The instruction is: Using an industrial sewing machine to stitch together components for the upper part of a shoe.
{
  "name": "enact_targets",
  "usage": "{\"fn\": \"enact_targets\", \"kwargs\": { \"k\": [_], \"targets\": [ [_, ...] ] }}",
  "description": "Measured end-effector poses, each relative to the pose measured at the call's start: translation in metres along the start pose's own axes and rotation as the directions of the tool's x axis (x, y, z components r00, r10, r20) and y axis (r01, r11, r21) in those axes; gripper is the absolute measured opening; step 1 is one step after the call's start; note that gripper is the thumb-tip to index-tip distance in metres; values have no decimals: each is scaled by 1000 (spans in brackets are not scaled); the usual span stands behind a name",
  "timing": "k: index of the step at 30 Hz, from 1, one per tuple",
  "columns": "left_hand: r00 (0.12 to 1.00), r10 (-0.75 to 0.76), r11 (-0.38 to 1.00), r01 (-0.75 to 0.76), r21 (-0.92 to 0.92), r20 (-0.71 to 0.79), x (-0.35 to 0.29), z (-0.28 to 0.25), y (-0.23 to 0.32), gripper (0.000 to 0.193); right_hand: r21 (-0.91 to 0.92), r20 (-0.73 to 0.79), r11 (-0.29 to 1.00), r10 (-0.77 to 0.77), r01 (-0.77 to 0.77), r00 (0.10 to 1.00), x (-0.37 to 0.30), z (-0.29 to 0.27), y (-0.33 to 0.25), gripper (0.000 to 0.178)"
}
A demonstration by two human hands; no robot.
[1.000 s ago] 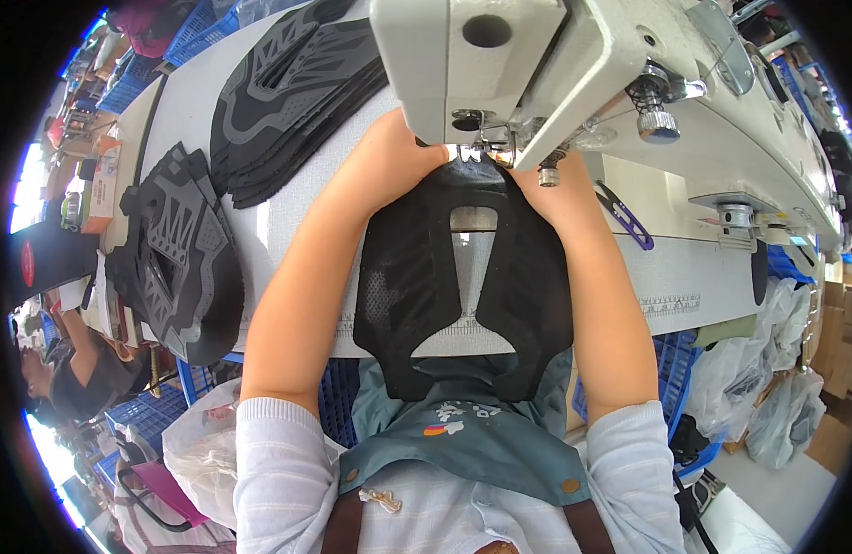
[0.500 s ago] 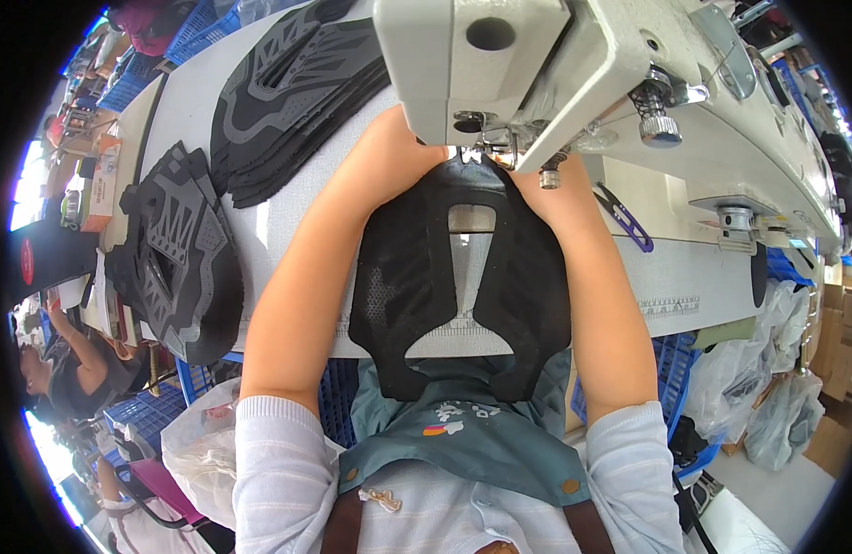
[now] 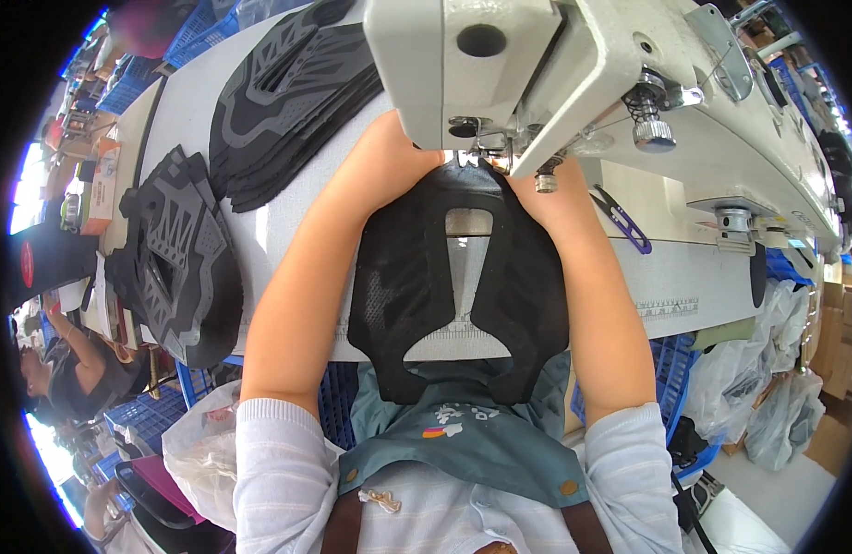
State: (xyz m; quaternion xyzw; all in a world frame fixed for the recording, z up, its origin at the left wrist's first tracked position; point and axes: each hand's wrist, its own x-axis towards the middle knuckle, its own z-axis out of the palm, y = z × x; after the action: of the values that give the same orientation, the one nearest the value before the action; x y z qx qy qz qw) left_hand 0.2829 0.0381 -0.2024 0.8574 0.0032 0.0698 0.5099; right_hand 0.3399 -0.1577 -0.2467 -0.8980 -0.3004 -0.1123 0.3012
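Observation:
A black shoe upper (image 3: 403,268) of mesh and smooth trim lies flat in front of me, its two wings hanging over the table's near edge onto my apron. Its far, rounded end sits under the presser foot of a white sewing machine (image 3: 426,74). At the left side of that end, my left hand (image 3: 400,164) is closed on the upper, most of its fingers hidden by the machine head. My right hand (image 3: 544,194) grips the opposite side, its fingertips also mostly covered by the machine. Purple-handled thread snips (image 3: 624,226) lie to the right of my right wrist.
Two stacks of black-and-grey shoe uppers, one farther off (image 3: 278,102) and one nearer (image 3: 181,268), rest on the table's left. A ruler strip (image 3: 668,307) runs near the front edge. Plastic bags (image 3: 754,369) and blue crates (image 3: 670,365) stand lower right. Another person sits far left.
The machine head appears slightly farther left in the picture. Both hands stay beside the presser foot, holding the shoe upper, which has barely shifted.

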Motion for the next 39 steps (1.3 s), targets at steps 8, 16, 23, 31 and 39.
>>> {"fn": "enact_targets", "kwargs": {
  "k": [8, 16, 23, 31, 39],
  "targets": [
    [999, 37, 999, -37, 27, 3, 1, 0, -6, 30, -19, 79, 999, 40, -39, 996, 7, -8, -13, 29],
    [1000, 19, 1000, -19, 15, 1, 2, 0, -5, 30, -34, 253, 992, 123, -118, 960, 7, -4, 1, 34],
    [998, 64, 996, -66, 57, 28, 2, 1, -12, 31, -19, 347, 913, 388, -407, 854, 15, -22, -26, 33],
    [958, -232, 954, 189, 234, 171, -30, -8, 18, 35, 121, 362, 902, 349, -414, 865, -12, -34, -43, 33],
    [976, -197, 980, 192, 60, 89, -78, -8, 43, 35, 483, 268, 782, 295, -393, 917, -59, -52, -67, 24]
  ]
}}
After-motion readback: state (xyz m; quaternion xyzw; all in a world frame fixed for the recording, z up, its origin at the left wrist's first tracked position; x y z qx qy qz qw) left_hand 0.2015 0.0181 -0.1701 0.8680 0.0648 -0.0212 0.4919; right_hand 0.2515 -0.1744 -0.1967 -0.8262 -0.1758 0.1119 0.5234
